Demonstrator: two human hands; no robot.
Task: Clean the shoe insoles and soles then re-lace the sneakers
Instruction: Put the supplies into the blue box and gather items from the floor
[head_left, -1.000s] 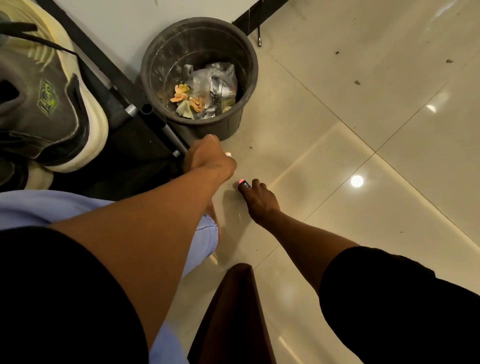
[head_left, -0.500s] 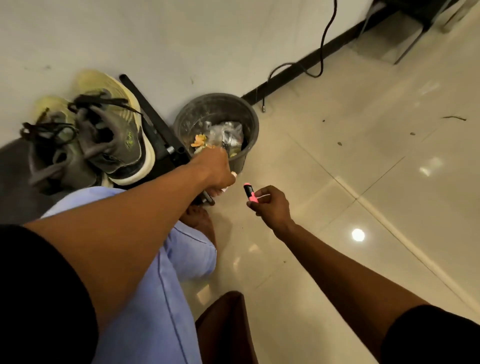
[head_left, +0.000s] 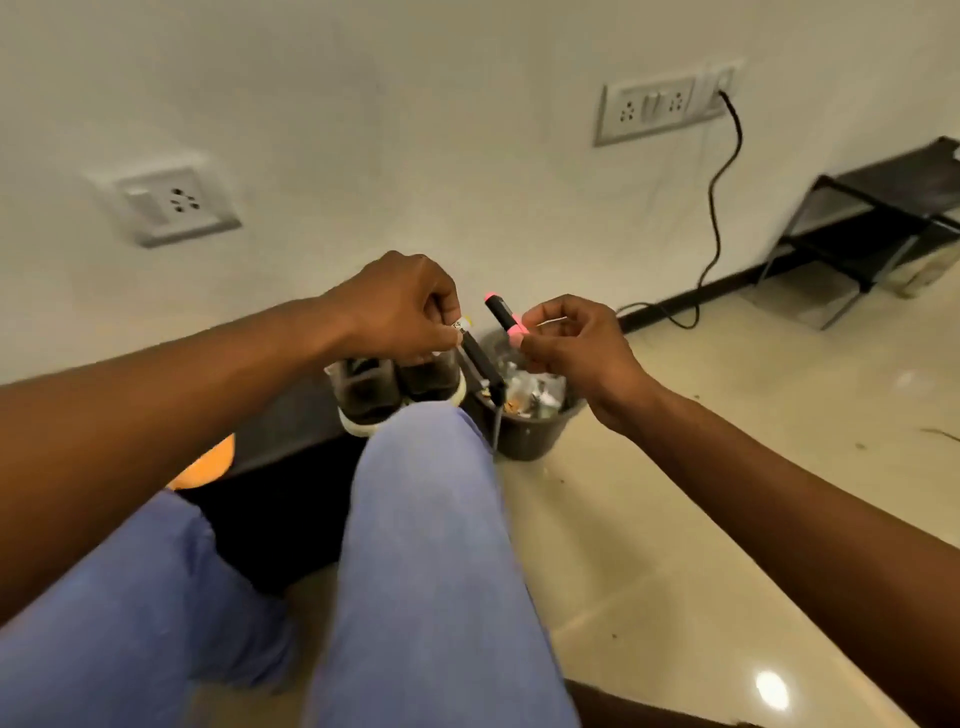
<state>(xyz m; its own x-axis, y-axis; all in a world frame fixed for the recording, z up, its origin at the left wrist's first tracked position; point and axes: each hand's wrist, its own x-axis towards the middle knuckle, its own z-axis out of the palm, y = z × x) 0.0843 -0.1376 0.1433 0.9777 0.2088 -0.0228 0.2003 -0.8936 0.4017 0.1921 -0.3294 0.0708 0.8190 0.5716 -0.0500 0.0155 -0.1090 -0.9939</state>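
Both hands raised above the knees, close together, not touching. Left hand (head_left: 402, 306) curled, pinching a small white-tipped item (head_left: 462, 326) between thumb and fingers; too blurred to say what it is, or whether the dark rod (head_left: 480, 364) slanting down from it is part of it. Right hand (head_left: 569, 338) pinching a black-and-pink marker-like stick (head_left: 503, 314) at its pink lower end, black end tilted up and left; thin pale strand (head_left: 551, 322) also between the right fingers. Pair of dark sneakers (head_left: 395, 387) with pale soles on the floor (head_left: 727, 467) against the wall (head_left: 363, 130), just past the blue-trousered knee (head_left: 421, 467), partly hidden by the left hand. Dark waste bin (head_left: 530, 436) just right of the sneakers, by the wall edge of the floor, wrappers and orange scraps inside. Two socket plates on the wall, black cable (head_left: 719, 208) hanging from the right one down to the floor. Black metal rack (head_left: 878, 223) at the far right corner. Orange object (head_left: 205, 467) at the left, half hidden behind the left forearm.
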